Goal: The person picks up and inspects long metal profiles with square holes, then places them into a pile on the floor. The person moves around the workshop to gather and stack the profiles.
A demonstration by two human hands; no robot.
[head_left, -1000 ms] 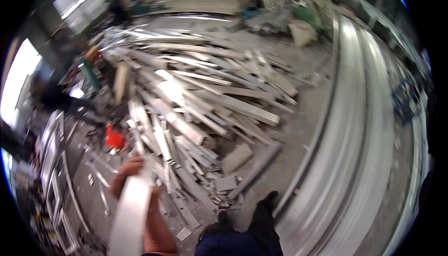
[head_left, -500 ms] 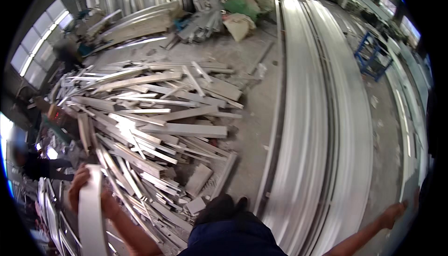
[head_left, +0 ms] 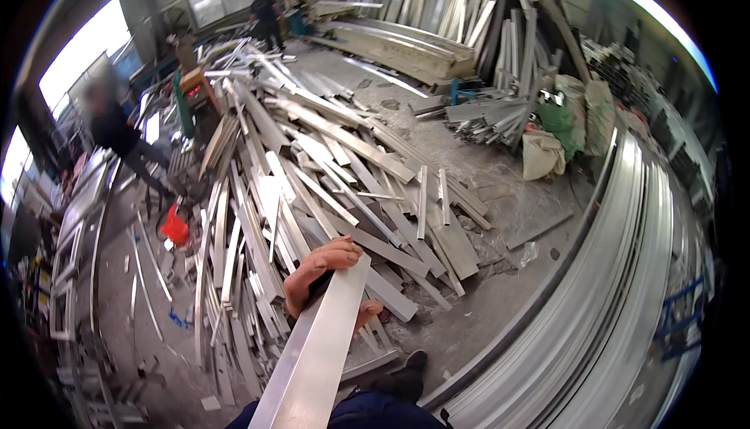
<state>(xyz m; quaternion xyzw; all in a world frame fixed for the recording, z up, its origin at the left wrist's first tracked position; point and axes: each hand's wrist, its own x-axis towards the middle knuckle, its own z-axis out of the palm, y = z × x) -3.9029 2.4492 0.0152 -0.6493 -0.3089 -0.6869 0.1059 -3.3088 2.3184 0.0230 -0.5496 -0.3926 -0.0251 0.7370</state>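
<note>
A long, pale metal bar (head_left: pixel 324 343), box-shaped like an aluminium profile, rises from the lower edge toward the middle. My left hand (head_left: pixel 322 267) is closed around its far end; fingers curl over the left side, and a bit of the hand shows on the right. The bar hides the forearm. My right hand is out of sight. Under and beyond the held bar spreads a large heap of loose metal profiles (head_left: pixel 344 148), lying at many angles on the floor. My dark shoe (head_left: pixel 416 361) shows at the heap's near edge.
Long stacked profiles (head_left: pixel 594 304) run along the right side, by a blue stand (head_left: pixel 681 312). Sacks (head_left: pixel 544 154) and upright profiles (head_left: pixel 512 54) stand at the back. One person (head_left: pixel 117 128) stands at left, another (head_left: pixel 266 19) farther off. A red bag (head_left: pixel 175 226) lies left.
The view has swung left. The bar in my left hand now stands near the middle instead of the far left. My right hand has left the picture.
</note>
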